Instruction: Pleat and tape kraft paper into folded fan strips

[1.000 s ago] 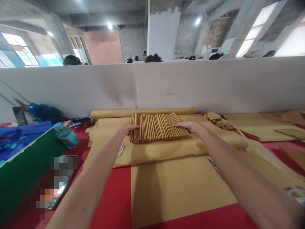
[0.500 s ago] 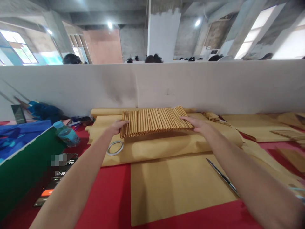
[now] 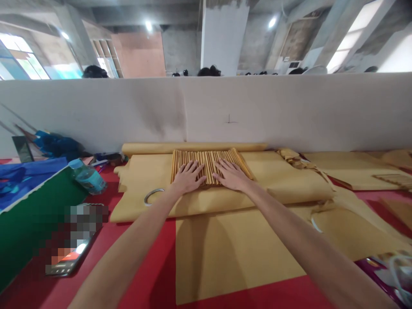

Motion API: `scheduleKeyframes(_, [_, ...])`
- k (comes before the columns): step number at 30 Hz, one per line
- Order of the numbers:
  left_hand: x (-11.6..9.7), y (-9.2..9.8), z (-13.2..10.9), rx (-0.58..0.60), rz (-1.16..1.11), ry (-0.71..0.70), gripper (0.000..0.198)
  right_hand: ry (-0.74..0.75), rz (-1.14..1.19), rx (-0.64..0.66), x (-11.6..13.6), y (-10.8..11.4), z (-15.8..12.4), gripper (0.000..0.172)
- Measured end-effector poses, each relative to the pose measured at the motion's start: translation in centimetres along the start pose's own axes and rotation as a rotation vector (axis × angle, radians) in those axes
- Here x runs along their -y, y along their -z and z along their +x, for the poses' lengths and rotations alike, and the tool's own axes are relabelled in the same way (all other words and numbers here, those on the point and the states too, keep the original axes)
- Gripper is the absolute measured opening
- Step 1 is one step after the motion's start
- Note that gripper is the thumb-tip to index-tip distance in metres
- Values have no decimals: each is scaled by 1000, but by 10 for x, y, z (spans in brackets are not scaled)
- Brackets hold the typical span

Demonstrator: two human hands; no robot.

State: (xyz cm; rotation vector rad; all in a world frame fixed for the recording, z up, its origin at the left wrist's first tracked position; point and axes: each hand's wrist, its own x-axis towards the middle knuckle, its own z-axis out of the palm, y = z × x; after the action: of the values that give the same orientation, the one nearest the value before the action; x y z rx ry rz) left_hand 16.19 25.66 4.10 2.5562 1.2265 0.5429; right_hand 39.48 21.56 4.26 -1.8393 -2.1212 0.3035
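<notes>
Now left hand (image 3: 188,177) and right hand (image 3: 232,175) flatten lowered sticks (image 3: 208,155).

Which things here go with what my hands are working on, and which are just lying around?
In hand:
left hand and right hand, both flat on the row of tan sticks; yellow paper sheet under it.

Lying about:
tape ring, water bottle, phone, blue cloth, paper roll by the partition.

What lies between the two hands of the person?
Head view: a strip of the stick mat, under the left hand and right hand.
</notes>
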Motion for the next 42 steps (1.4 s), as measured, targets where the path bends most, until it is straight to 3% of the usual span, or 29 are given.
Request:
scheduleKeyframes(7, [19, -21, -11, 60, 224, -4, 62, -31, -149, 105, -13, -23, -2, 74])
scheduleKeyframes(10, [16, -19, -8, 60, 272, -12, 61, -30, -157, 119, -5, -14, 1, 74])
scheduleKeyframes(13, [6, -3, -9, 35, 296, -43, 59, -7, -151, 51, 16, 6, -10, 72])
scheduleKeyframes(15, [-3, 13, -21, -31, 305, -77, 56, 34, -138, -63, 39, 17, -33, 65])
scheduleKeyframes(17, [-12, 26, -45, -176, 302, -177, 48, 183, -46, -240, 66, 21, -71, 56])
scheduleKeyframes(18, [-16, 30, -61, -211, 289, -223, 44, 247, -3, -242, 79, 18, -94, 50])
scheduleKeyframes(19, [-18, 32, -79, -218, 278, -271, 41, 288, 31, -202, 92, 13, -118, 45])
scheduleKeyframes(22, [-18, 25, -131, -81, 340, -458, 44, 425, 49, 106, 123, -16, -184, 40])
scheduleKeyframes(25, [-4, 12, -157, -57, 464, -493, 51, 425, 65, 202, 136, -48, -223, 61])
scheduleKeyframes(28, [13, 5, -153, -51, 522, -410, 56, 400, 62, 208, 137, -66, -236, 73])
scheduleKeyframes(31, [23, 7, -135, -23, 529, -393, 57, 373, 53, 219, 136, -69, -237, 69])
scheduleKeyframes(37, [28, 13, -107, 17, 537, -362, 54, 374, 75, 236, 134, -63, -241, 74])
scheduleKeyframes(42, [26, 6, -108, 2, 572, -348, 52, 370, 79, 251, 135, -65, -243, 70])
